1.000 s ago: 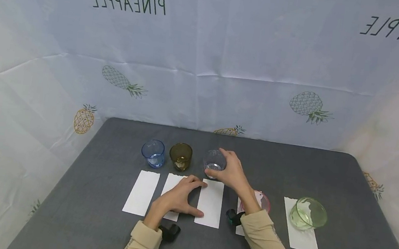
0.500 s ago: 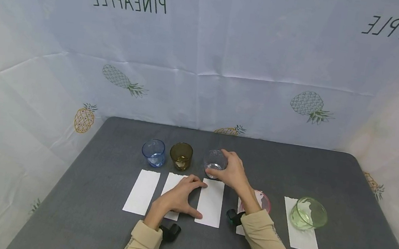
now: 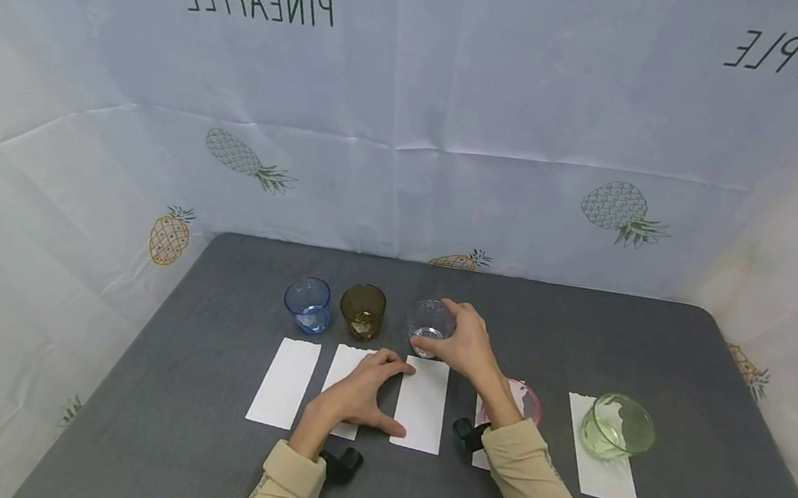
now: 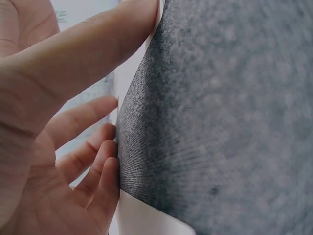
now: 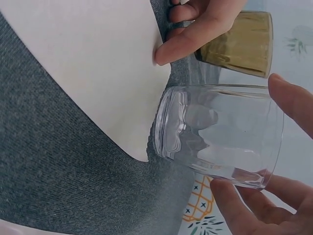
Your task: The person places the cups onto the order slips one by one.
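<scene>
In the head view my right hand [image 3: 465, 346] holds a clear glass tumbler [image 3: 426, 320] between thumb and fingers. The tumbler stands upright just beyond the far end of a white paper strip [image 3: 426, 404]. Seen from the right wrist, fingers and thumb touch the tumbler [image 5: 220, 132] from opposite sides. My left hand [image 3: 356, 393] is spread, its index fingertip and thumb tip touching the left edge of that strip. It partly hides a second paper strip [image 3: 342, 363]. From the left wrist, thumb and fingers [image 4: 80, 122] show against the white paper and grey tabletop.
A blue tumbler [image 3: 307, 302] and an amber tumbler [image 3: 361, 310] stand left of the clear one. To their front is another strip [image 3: 283, 385]. My right forearm partly hides a pink tumbler [image 3: 531, 405] on paper. A green tumbler [image 3: 621, 425] stands on a strip [image 3: 610, 483].
</scene>
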Demonstrator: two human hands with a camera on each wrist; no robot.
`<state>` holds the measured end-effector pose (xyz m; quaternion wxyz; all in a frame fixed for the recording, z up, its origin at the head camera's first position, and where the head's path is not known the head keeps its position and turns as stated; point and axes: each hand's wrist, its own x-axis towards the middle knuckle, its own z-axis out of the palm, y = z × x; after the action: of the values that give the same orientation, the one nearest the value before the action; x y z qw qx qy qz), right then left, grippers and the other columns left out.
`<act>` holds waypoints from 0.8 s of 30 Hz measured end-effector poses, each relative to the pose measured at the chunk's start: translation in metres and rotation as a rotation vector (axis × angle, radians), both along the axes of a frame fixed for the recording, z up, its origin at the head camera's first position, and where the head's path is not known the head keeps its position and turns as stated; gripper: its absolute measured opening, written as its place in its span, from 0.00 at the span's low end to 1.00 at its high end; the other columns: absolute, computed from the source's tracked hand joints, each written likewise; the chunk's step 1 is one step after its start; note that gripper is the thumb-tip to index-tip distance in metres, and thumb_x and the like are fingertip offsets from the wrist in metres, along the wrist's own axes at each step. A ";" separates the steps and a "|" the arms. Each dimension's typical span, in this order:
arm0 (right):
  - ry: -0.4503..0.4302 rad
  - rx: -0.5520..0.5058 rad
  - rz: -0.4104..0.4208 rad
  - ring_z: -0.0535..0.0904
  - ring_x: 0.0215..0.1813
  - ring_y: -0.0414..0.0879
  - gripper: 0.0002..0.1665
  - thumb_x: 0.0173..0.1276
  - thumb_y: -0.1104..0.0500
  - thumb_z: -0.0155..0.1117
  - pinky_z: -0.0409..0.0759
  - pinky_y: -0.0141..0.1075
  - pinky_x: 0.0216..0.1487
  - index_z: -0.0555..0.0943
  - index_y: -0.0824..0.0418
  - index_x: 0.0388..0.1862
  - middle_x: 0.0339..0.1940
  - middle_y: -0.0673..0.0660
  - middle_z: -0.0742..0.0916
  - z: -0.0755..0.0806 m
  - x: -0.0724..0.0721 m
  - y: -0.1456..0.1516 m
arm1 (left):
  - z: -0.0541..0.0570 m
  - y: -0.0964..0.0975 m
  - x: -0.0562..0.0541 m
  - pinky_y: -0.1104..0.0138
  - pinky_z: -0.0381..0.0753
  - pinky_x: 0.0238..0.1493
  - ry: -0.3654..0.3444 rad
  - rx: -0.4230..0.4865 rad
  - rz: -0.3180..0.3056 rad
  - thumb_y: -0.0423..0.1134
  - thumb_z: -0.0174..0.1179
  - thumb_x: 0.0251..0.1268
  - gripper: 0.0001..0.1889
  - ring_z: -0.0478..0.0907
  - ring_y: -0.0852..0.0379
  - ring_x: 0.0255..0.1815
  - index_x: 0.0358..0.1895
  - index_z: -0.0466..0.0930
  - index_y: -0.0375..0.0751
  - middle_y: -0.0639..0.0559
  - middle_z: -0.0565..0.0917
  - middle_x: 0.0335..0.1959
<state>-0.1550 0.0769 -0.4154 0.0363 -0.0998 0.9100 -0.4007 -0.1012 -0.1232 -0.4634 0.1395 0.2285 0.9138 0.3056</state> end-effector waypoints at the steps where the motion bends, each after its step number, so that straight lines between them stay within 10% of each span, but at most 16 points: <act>1: 0.002 0.002 0.000 0.75 0.66 0.69 0.51 0.58 0.50 0.80 0.78 0.62 0.59 0.69 0.71 0.74 0.69 0.73 0.76 0.000 0.000 0.000 | 0.000 0.000 0.000 0.45 0.73 0.69 -0.004 -0.003 0.002 0.50 0.84 0.42 0.46 0.70 0.45 0.67 0.69 0.75 0.43 0.43 0.73 0.65; 24: 0.001 -0.023 0.018 0.78 0.53 0.64 0.51 0.58 0.50 0.81 0.80 0.53 0.47 0.69 0.70 0.74 0.65 0.72 0.78 0.005 0.003 0.002 | 0.003 0.001 0.002 0.43 0.72 0.69 -0.037 -0.008 0.016 0.49 0.83 0.43 0.45 0.69 0.43 0.68 0.69 0.75 0.43 0.43 0.72 0.66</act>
<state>-0.1520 0.0792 -0.4104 0.0380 -0.1086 0.9044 -0.4108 -0.0996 -0.1223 -0.4605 0.1547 0.2148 0.9141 0.3072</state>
